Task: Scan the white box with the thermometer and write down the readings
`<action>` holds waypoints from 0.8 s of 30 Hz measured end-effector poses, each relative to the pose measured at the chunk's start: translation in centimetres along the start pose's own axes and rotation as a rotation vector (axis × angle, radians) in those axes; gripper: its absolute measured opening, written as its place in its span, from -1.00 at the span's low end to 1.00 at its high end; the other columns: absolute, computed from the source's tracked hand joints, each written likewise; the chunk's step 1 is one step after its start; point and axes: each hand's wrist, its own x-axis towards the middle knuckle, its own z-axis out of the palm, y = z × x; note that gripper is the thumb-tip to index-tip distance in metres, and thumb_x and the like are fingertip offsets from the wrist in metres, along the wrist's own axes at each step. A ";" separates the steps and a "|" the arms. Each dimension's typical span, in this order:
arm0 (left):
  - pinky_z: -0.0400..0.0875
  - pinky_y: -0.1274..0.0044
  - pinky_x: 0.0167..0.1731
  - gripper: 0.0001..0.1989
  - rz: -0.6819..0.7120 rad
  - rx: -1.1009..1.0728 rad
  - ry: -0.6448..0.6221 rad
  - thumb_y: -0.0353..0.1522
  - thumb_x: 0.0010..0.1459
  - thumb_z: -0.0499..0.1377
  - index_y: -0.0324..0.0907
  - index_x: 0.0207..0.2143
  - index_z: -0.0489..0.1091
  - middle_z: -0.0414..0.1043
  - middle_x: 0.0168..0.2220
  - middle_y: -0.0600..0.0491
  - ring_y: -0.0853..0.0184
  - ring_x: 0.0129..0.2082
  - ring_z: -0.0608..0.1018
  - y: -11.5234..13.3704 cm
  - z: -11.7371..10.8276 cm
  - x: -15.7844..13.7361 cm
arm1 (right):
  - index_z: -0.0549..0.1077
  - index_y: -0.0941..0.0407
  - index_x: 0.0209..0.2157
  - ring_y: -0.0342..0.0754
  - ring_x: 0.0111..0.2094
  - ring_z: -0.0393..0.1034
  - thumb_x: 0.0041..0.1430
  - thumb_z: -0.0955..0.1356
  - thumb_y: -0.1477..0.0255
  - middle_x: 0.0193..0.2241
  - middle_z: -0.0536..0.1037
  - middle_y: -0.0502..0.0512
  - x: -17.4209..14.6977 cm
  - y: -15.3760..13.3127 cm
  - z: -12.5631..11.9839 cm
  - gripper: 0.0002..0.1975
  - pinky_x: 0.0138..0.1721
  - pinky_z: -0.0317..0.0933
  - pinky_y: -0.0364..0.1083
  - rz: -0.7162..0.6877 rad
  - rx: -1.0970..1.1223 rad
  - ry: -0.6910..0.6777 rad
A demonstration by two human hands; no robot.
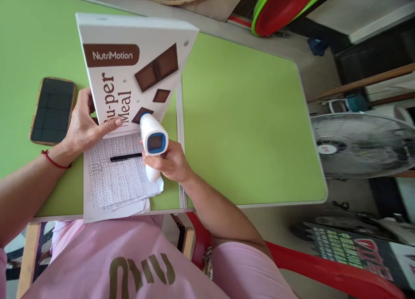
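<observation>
My left hand (87, 125) grips the lower left edge of a white NutriMotion box (129, 35), its thumb across the printed front. The box stands tilted up over the table, with brown chocolate pieces pictured on it. In my right hand (173, 162) is a white infrared thermometer (152, 128), fingers wrapped round its handle. The blue-rimmed screen faces me, and its front end points at the lower part of the box. Handwritten sheets of paper (113, 188) lie beneath both hands. A black pen (126, 157) rests on the sheets, its right end hidden behind my right hand.
A smartphone (53, 110) in a tan case lies left of my left hand. The green table (246, 126) has a seam near my right hand. Beyond its right end stands a fan (359, 145). A red chair (324, 268) is at the lower right.
</observation>
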 end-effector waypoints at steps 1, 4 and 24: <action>0.42 0.03 0.01 -0.20 0.006 0.004 -0.006 0.04 -0.07 0.42 -0.15 0.07 0.19 0.38 0.03 -0.08 -0.05 0.06 0.45 -0.1 0.0 0.1 | 0.39 0.10 -0.44 -0.17 -0.53 0.26 -0.06 0.46 0.27 -0.54 0.39 -0.05 0.1 0.0 0.0 -0.76 -0.48 0.27 -0.08 0.001 0.003 -0.005; 0.41 0.03 0.03 -0.23 0.008 -0.028 -0.034 0.01 -0.04 0.41 -0.14 0.06 0.17 0.36 0.04 -0.08 -0.03 0.07 0.45 -0.1 0.0 0.4 | 0.40 0.10 -0.44 -0.17 -0.53 0.25 -0.07 0.46 0.26 -0.54 0.39 -0.05 0.2 -0.1 -0.1 -0.76 -0.48 0.26 -0.08 0.016 -0.001 -0.007; 0.44 0.00 0.01 -0.20 -0.033 0.004 -0.009 0.07 -0.11 0.42 -0.09 0.05 0.22 0.38 0.05 -0.04 -0.06 0.07 0.45 -0.2 0.2 0.3 | 0.39 0.11 -0.46 -0.17 -0.51 0.25 -0.08 0.48 0.25 -0.54 0.39 -0.05 0.4 0.1 -0.4 -0.73 -0.47 0.27 -0.08 0.047 -0.008 -0.006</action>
